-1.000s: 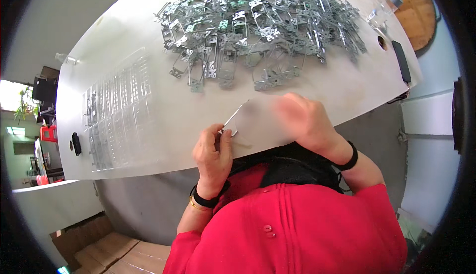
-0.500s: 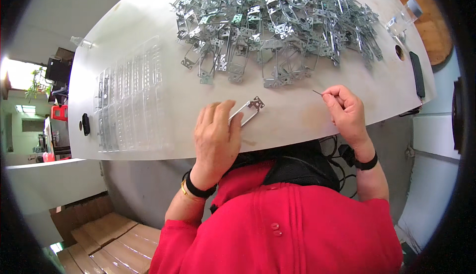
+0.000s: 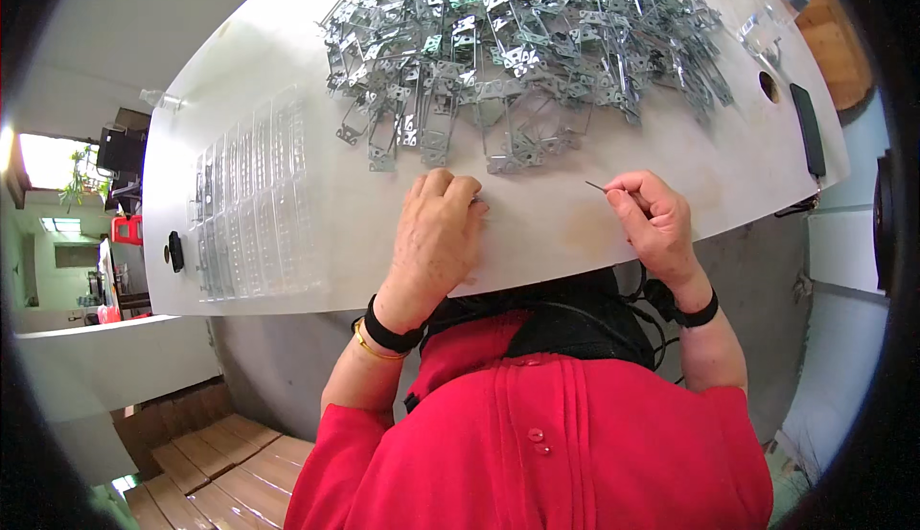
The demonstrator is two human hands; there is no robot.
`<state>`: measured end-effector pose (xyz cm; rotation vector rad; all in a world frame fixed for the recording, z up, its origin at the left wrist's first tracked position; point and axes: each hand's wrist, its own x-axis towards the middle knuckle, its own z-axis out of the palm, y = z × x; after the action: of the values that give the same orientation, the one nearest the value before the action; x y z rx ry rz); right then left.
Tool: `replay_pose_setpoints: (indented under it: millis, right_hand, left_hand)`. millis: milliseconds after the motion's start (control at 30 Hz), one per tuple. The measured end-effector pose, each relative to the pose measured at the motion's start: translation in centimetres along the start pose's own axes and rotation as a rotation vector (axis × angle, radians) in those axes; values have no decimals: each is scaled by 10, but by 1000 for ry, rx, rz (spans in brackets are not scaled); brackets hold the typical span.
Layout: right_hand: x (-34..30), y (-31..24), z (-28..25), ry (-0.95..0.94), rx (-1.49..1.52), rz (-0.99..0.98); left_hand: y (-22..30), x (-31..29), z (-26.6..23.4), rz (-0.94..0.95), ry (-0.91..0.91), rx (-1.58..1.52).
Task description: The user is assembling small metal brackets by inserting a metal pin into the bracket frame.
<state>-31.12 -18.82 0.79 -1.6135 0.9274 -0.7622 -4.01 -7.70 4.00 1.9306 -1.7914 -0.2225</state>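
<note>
Broadly, a pale table [image 3: 355, 233] sweeps across the frame from the left to the upper right, its near edge curving below the hands. Red fabric of the person's top [image 3: 537, 444] fills the lower middle. At the top centre sprawls a tangled pile of metal brackets [image 3: 517, 51], flat perforated plates joined with thin bars. Clear plastic trays [image 3: 259, 195] lie at the left of the tabletop, and brown cardboard boxes [image 3: 230, 472] sit in the lower left corner. Near the centre, the left hand [image 3: 433, 233] is palm down over the table, its fingers bent and close together; what they grip is hidden, so I cannot tell whether they are closed on anything. Right of centre, the right hand [image 3: 659, 223] has thumb and forefinger pinched together. A clear bottle [image 3: 767, 30] lies at the upper right, above a long black object [image 3: 808, 129]. Dark bands circle both wrists, and a gold bracelet [image 3: 372, 346] sits beside the left one. Between the right fingertips is a thin metal rod [image 3: 595, 186], its free end pointing left, well apart from the left hand. Smallest, a bit of metal [image 3: 477, 200] peeks out at the left fingertips.
</note>
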Motion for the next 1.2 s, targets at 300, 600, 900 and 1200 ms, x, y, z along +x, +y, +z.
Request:
replay_pose_setpoints:
  millis: [300,600,900,1200]
  right_hand:
    - [0,-3,0,19,-28,3]
    - [0,-3,10,28,-48,-55]
    - [7,21,24,117,-236,-341]
    - [12,32,22,133,-385,-557]
  left_hand:
    - [9,-3,-22,-58,99,-470]
    - [-14,-47,-7,-222,267,-631]
    - [-43,-75,6,-183,113,-279]
    - [-26,-62,6,-30,85,-148]
